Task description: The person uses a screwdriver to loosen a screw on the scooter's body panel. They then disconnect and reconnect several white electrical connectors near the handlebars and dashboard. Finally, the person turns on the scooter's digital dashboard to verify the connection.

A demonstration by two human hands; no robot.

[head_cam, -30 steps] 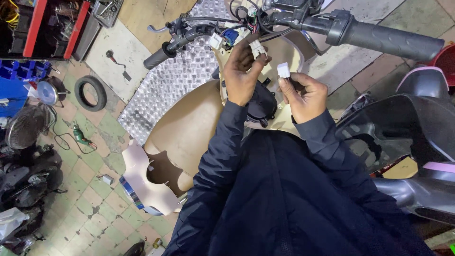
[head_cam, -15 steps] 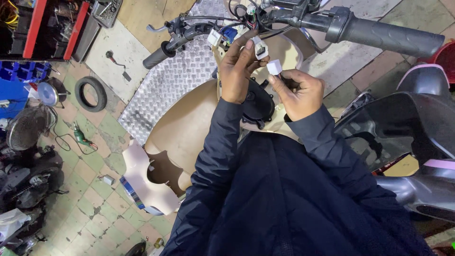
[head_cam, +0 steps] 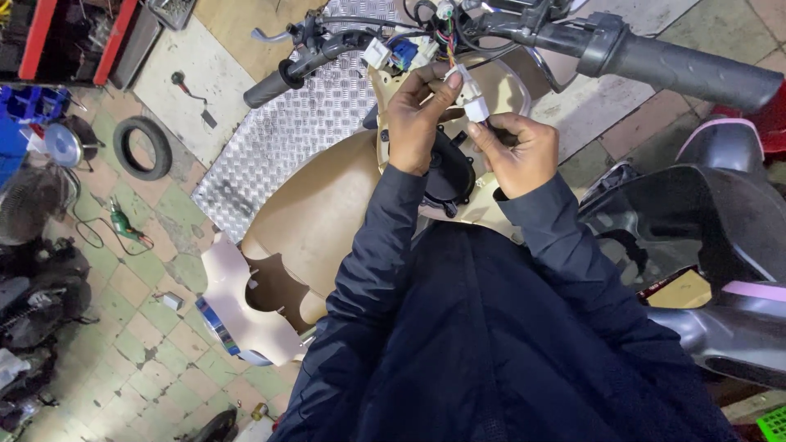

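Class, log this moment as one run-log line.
left hand: holds white connector | right hand: holds second white connector | connectors: touching, below handlebar

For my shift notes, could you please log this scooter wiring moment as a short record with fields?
left hand: pinches a white connector
right hand: pinches a second white plug
plugs: touching, end to end; whether seated, cannot tell
wires: coloured bundle running up to the handlebar
behind hands: beige panel with a black part
floor: tyre, tread plate
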